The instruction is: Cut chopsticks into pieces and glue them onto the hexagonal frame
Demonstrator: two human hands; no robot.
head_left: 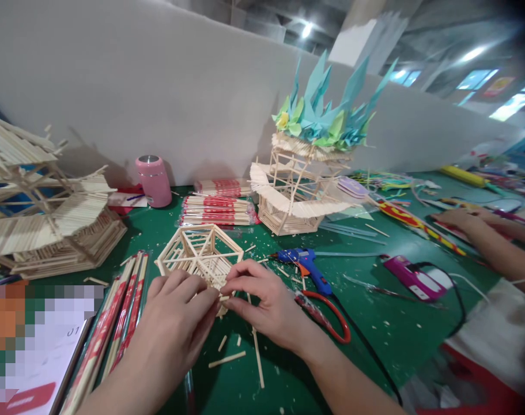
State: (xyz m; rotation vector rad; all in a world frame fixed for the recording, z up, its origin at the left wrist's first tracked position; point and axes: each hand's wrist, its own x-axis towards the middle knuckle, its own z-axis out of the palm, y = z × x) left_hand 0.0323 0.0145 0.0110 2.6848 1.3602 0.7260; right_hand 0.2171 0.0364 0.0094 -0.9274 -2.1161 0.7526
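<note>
Head view: the left hand [178, 311] and right hand [266, 294] meet at the near side of a many-sided stick frame [201, 253].
The right grip pinches a short stick piece [224, 298] between thumb and fingertip; the left fingers curl close beside it (whether they hold anything, I cannot tell). The frame sits on the green table [400, 334], with loose sticks [226, 359] lying nearer the camera. To its right lies a blue glue gun [297, 256], a red-handled tool [347, 329] near it. Behind stand a pink bottle [154, 181] and a stick model [288, 207] topped with blue paper; far right, another person's arm [489, 236].
</note>
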